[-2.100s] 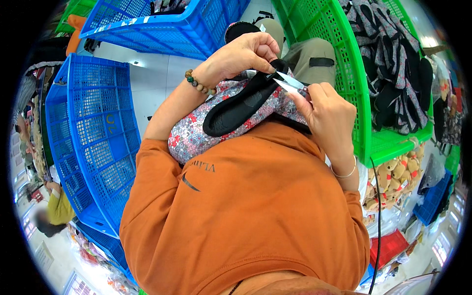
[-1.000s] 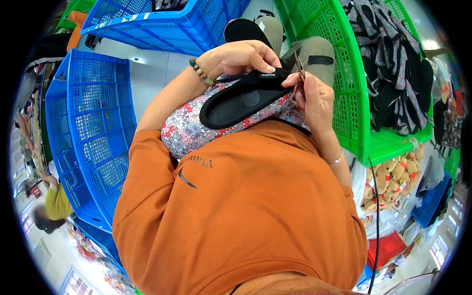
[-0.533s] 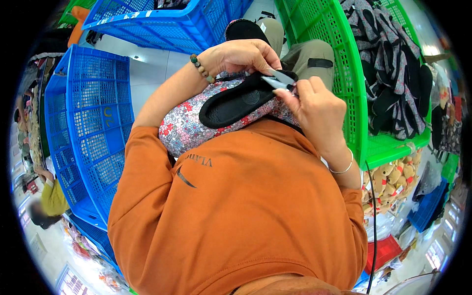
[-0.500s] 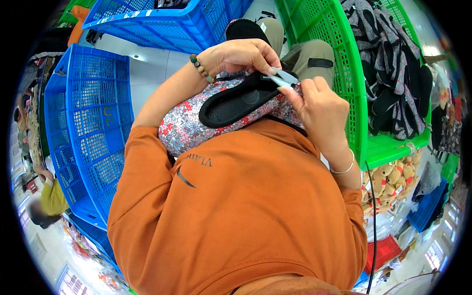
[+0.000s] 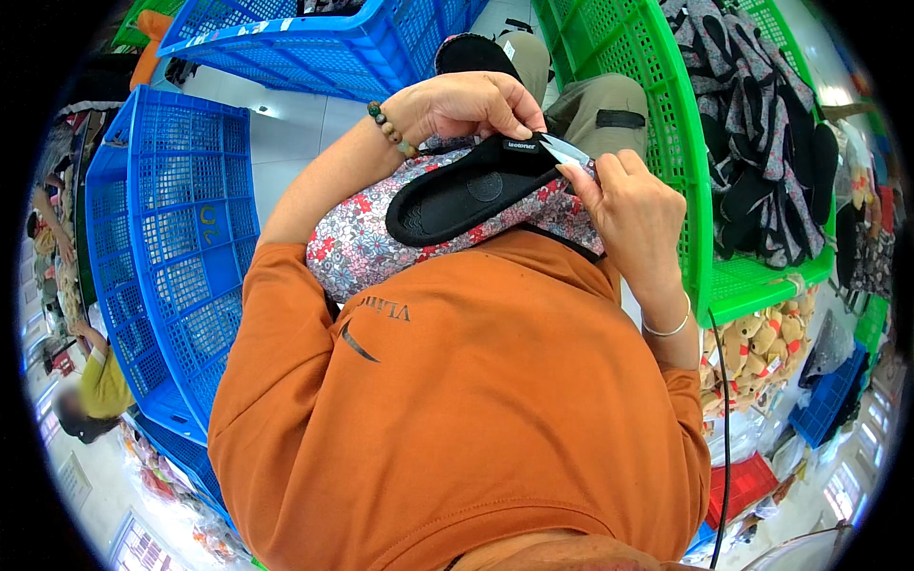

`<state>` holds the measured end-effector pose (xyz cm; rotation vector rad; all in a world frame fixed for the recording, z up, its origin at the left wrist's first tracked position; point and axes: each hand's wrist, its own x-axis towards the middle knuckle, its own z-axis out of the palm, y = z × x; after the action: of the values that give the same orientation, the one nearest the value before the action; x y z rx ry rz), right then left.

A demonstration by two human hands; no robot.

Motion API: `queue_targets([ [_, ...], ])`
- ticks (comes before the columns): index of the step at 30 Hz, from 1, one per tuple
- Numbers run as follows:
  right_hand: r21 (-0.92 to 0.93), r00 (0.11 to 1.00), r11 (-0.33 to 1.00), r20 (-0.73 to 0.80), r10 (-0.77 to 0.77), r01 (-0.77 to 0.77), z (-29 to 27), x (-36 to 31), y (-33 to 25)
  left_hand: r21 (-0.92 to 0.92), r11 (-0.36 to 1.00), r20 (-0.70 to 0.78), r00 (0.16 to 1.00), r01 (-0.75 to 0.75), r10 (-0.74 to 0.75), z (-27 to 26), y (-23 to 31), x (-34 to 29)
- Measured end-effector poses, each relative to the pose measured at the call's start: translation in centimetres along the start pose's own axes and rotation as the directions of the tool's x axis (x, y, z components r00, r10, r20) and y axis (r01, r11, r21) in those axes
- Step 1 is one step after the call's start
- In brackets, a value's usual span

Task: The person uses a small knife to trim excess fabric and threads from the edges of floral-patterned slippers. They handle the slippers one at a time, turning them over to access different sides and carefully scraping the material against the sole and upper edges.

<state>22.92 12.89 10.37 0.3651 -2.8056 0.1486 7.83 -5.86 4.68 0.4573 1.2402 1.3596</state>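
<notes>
A floral slipper point(image 5: 345, 228) with black lining and black trim lies across my lap, its opening facing up and a small black label inside the heel. My left hand point(image 5: 481, 105) is closed at the heel, its thumb and forefinger pinching the black edge there. My right hand point(image 5: 636, 214) is closed around a small pair of scissors point(image 5: 564, 150), mostly hidden by its fingers. The pale blades point left at the heel rim, close to my left fingertips. More floral fabric shows beneath my right hand. Any thread at the blades is too small to make out.
Blue plastic crates point(image 5: 195, 238) stand at my left and ahead. A green crate point(image 5: 700, 228) at my right holds a pile of grey-and-black slippers point(image 5: 762, 143). Another black slipper point(image 5: 473, 57) lies beyond my left hand. A person in a yellow-green sleeve point(image 5: 103, 381) is far left.
My right hand has shifted slightly right with the scissors, and the blades have drawn back from the inside of the heel, uncovering the label. My left hand still pinches the heel edge.
</notes>
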Motion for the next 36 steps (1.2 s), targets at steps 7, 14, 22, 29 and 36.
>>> queue_targets([
  [7, 0.104, 0.999, 0.994, 0.009, 0.04, -0.041, 0.4, 0.0, 0.5, 0.05, 0.999, 0.006, 1.0, -0.016, 0.016, 0.1, 0.3, -0.1],
  [14, 0.121, 0.998, 0.99, 0.014, 0.065, -0.066, 0.6, -0.2, 0.6, 0.055, 0.998, -0.022, 1.0, -0.014, 0.015, 0.4, 0.3, 0.0],
  [22, 0.021, 0.999, 1.0, -0.051, -0.016, 0.017, 0.8, -0.3, 0.5, 0.012, 1.0, -0.036, 0.999, -0.006, 0.006, 0.2, 0.0, 0.3],
  [29, 0.089, 0.999, 0.995, -0.012, 0.045, -0.044, 0.9, -0.5, 0.7, 0.049, 0.999, -0.054, 0.998, -0.012, 0.015, 0.6, 0.2, 0.1],
  [36, 0.013, 0.998, 1.0, -0.051, 0.027, -0.026, 1.0, -0.5, 0.2, 0.04, 0.999, -0.039, 0.999, -0.017, 0.019, 0.4, 0.0, 0.2],
])
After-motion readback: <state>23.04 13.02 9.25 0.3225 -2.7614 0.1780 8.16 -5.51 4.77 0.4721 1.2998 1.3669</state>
